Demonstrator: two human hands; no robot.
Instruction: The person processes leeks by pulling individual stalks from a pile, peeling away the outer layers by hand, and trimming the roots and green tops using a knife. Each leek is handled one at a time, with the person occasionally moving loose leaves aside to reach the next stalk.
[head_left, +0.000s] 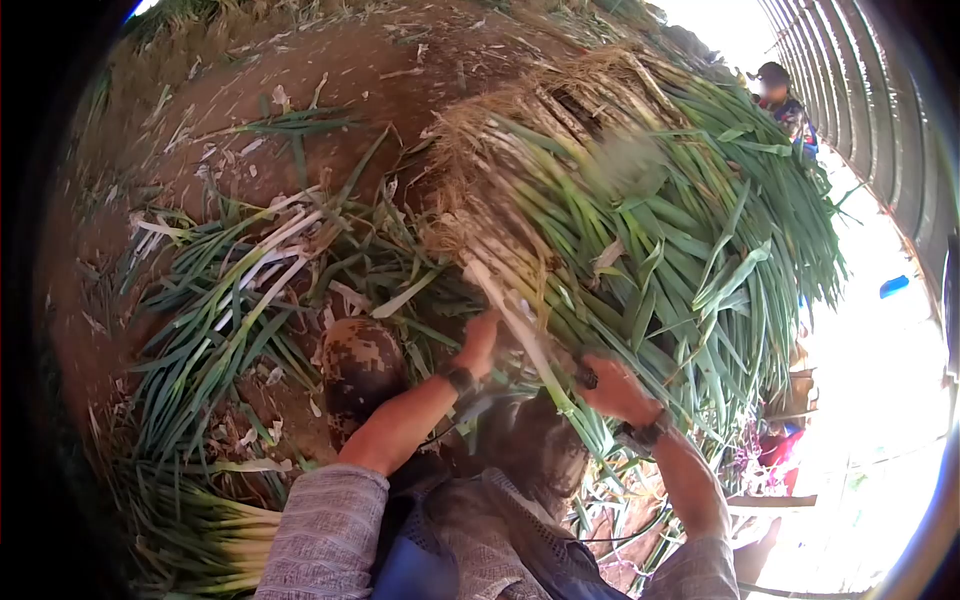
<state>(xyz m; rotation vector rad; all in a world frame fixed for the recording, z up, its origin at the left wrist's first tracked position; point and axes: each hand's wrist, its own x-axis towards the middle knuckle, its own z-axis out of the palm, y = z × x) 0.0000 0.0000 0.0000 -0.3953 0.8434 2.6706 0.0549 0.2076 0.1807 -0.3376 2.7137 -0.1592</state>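
Note:
A long green onion [533, 345], with a pale white shaft and green leaves, slants across in front of my body. My left hand [482, 340] is closed at its side, fingers partly hidden and a little blurred, and appears to grip the shaft. My right hand [620, 392] is closed around a small black handle [586, 377] beside the onion's green part; the rest of that tool is hidden. Just beyond both hands rises a big heap of green onions [640, 210], roots toward the left and leaves toward the right.
Several white-stemmed onions [265, 250] lie on the brown soil [330, 70] at left, among loose leaves. Another bundle [235, 530] rests at lower left. My camouflage-covered knee [362, 365] is near my left arm. A person [785, 105] is behind the heap, beside a ribbed wall [860, 90].

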